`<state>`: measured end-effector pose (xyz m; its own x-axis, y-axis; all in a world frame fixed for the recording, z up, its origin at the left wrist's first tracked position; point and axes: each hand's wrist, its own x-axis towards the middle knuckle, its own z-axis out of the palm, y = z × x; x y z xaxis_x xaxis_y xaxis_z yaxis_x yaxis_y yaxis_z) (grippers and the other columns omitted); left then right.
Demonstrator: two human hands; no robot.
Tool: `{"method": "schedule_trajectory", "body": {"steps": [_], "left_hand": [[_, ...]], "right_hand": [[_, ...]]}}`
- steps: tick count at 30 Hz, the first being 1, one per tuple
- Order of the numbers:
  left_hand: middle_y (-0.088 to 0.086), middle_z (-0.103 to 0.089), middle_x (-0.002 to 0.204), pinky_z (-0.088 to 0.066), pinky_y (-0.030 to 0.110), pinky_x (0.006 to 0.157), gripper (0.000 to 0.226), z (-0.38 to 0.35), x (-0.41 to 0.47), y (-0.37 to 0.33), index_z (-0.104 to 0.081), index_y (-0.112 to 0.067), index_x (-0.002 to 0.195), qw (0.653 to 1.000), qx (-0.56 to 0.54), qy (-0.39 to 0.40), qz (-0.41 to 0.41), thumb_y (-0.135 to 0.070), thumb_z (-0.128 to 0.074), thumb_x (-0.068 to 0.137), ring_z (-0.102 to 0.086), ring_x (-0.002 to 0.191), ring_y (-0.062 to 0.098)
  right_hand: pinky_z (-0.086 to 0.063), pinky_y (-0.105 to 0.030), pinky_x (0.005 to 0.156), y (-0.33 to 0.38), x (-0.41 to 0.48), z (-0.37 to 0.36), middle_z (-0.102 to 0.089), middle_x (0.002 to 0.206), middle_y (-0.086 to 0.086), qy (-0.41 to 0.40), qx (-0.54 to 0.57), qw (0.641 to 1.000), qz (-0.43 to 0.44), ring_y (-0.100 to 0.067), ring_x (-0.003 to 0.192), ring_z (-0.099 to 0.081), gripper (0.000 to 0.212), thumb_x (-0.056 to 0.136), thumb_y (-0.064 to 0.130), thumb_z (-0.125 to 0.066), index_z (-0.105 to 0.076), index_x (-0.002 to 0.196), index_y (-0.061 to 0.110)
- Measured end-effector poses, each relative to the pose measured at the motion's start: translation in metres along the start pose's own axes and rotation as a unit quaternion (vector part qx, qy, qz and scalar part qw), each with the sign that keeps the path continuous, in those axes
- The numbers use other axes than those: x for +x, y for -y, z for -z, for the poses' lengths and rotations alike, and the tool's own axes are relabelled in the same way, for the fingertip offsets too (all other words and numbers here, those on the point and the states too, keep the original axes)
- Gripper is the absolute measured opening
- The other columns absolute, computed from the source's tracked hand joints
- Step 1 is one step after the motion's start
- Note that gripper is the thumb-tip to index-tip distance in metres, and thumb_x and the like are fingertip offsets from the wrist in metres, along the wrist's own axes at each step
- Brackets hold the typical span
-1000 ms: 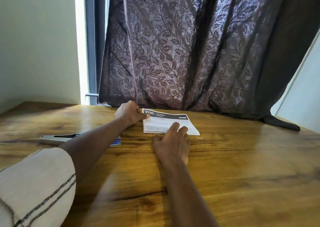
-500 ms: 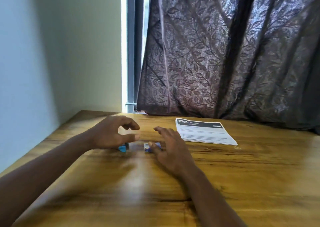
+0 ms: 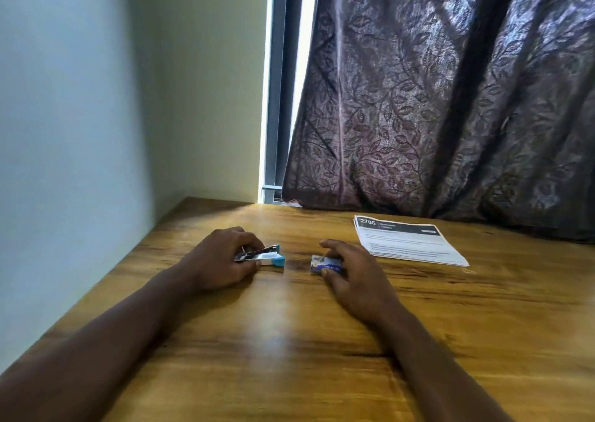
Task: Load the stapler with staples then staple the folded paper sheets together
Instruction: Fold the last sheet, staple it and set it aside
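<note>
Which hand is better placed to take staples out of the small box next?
Right. The right hand already grips the staple box on the table, while the left hand is occupied holding the stapler. The papers lie untouched farther right.

surface: wooden table (image 3: 289, 341) | on it: stapler (image 3: 264, 256); staple box (image 3: 323, 264); folded paper sheets (image 3: 409, 244)
</note>
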<state>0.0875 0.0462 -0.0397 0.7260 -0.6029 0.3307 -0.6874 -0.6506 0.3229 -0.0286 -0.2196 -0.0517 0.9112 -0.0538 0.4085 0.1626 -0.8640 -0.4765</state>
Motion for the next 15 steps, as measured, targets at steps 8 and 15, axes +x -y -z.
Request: {"method": "schedule_trajectory", "body": {"steps": [8, 15], "left_hand": [[-0.017, -0.068, 0.078, -0.047, 0.017, 0.060, 0.060, -0.010, -0.012, -0.069, -0.054, -0.041, 0.131, 0.979, -0.143, -0.143, 0.003, -0.036, -0.084, 0.079, -0.064, 0.069, 0.005], [-0.004, -0.077, 0.097, -0.053, 0.031, 0.071, 0.052, -0.054, 0.010, -0.183, -0.066, -0.026, 0.123, 0.975, -0.136, -0.177, -0.017, -0.047, -0.068, 0.076, -0.069, 0.080, 0.016]], "right_hand": [[-0.050, -0.030, 0.087, -0.025, -0.049, 0.050, -0.070, 0.113, 0.003, -0.289, 0.022, 0.948, -0.134, -0.017, 0.101, -0.064, 0.041, 0.086, 0.028, -0.076, -0.064, 0.125, 0.024], [-0.050, -0.045, 0.088, -0.075, -0.101, 0.108, -0.071, 0.108, -0.007, -0.316, -0.108, 0.908, -0.254, -0.034, 0.107, -0.059, 0.035, 0.085, 0.036, -0.073, -0.066, 0.118, 0.025]]}}
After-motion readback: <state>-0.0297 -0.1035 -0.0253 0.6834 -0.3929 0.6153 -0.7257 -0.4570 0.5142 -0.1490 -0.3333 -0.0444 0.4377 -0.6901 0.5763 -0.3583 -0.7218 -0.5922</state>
